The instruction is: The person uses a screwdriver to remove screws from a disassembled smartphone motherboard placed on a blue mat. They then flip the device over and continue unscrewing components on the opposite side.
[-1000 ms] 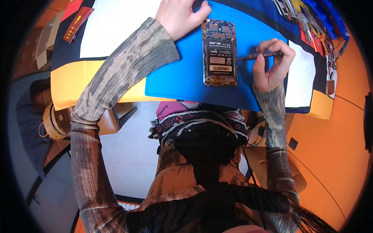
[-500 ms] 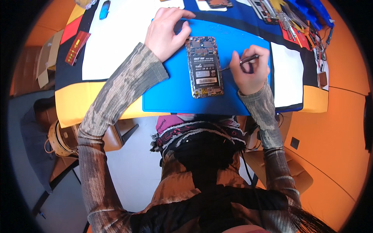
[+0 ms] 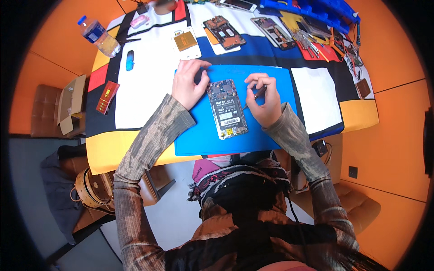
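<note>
Slim dark rectangular phone [image 3: 222, 91] with its innards bare lies on the flat blue rubbery-looking mat [image 3: 194, 143], a hair toward 9 o'clock from centre. Right hand [image 3: 266, 103], at the phone's 3 o'clock, pinches a slim dark pen-shaped tool [image 3: 259, 93] pointed at the long edge of the flat black rectangular battery [image 3: 227, 114]. Edge work, I reckon; can't tell if it's touching. Left hand [image 3: 187, 87], around 10 o'clock, is loosely curled, apparently empty. Next move probably wants light pressure and a steadied phone.
</note>
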### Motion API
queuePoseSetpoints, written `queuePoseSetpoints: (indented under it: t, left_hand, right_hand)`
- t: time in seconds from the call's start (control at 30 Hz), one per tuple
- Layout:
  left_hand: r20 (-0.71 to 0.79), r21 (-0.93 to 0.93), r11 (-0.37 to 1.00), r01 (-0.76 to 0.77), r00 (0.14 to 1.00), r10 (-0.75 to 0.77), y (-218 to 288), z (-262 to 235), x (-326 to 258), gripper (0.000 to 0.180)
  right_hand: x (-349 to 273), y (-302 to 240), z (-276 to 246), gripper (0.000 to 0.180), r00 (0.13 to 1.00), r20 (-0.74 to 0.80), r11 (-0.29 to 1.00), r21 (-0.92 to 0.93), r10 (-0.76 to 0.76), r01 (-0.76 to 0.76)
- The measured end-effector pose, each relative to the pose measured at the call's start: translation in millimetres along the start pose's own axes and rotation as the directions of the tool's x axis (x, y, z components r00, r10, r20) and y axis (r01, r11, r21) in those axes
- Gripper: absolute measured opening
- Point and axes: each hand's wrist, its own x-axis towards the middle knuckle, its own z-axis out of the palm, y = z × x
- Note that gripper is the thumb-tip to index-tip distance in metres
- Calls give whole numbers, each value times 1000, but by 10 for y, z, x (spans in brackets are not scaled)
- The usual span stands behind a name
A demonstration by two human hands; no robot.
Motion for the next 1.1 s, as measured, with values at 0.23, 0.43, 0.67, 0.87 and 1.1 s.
queuePoseSetpoints:
  t: [0.23,0.43,0.67,0.87,1.1]
  left_hand:
    - [5,11,998,54,999,-54,-4,-2,0,16]
    - [-46,1,987,159,986,-159,-43,10,0,19]
    - [-72,70,980,184,981,-179,-110,4,-4,25]
    - [73,389,911,138,981,-180,-577,-87,274,40]
    - [659,525,841,-131,688,-304,-1302,-251,1081,74]
  right_hand:
    - [-20,38,42,30,979,-41,966,171,202,-192]
    - [304,196,-303,26,790,-94,715,499,607,-490]
    - [830,977,-487,26,669,-361,739,508,650,-443]
    - [671,1418,-351,16,621,-421,736,520,662,-433]
    - [682,1415,-356,24,601,-441,741,477,667,-472]
